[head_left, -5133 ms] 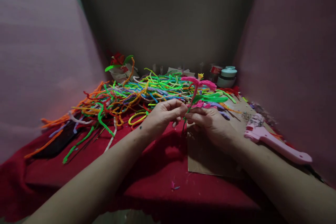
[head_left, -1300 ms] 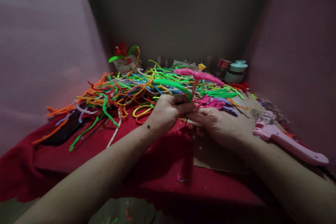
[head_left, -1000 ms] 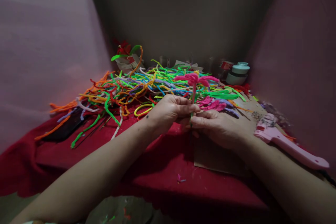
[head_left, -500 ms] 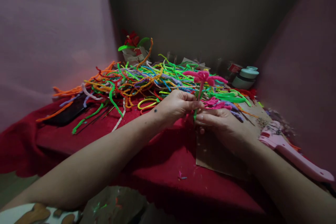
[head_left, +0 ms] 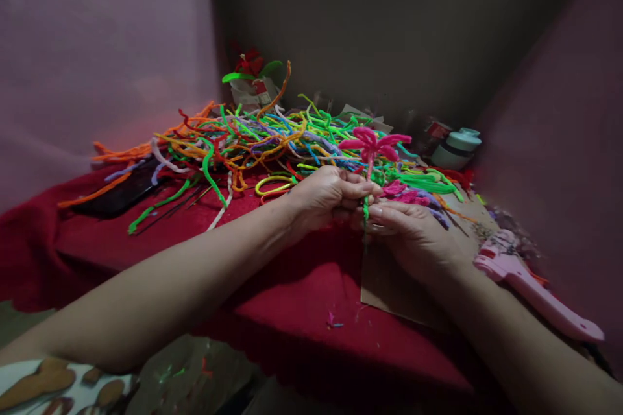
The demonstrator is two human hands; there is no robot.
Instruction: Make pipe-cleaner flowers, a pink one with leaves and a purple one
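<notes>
- We see the left hand (head_left: pixel 335 198) pinching the pink flower (head_left: pixel 374 144) by its stem between thumb and fingers, just below the petals.
- We see the right hand (head_left: pixel 409 227) just beside it, thumb and fingers closed on the green wrapping (head_left: pixel 366 209) lower on that stem; its other fingers are partly hidden.
- The flower stands almost upright above both hands, over the worktop, petals spread outward; below the wrapping we make out a thin dark end pointing down.
- Under the right hand we find a sheet of cardboard (head_left: pixel 396 285) on the red cloth (head_left: pixel 292 285) that covers the worktop.
- Behind the hands we have a wide, tangled heap of fuzzy stems (head_left: pixel 263 142) in orange, green, blue, purple and yellow.
- Near the right hand, we see pink fuzzy loops (head_left: pixel 406 194) beside a green bundle (head_left: pixel 423 179).
- To the right lies a pink tool (head_left: pixel 540 292), its handle towards us.
- Farther back we notice a jar with a pale blue lid (head_left: pixel 457 148), and at the back left a red flower (head_left: pixel 250 63) with green leaves.
- Nearer us, a small pink scrap (head_left: pixel 331 319) lies on the cloth.
</notes>
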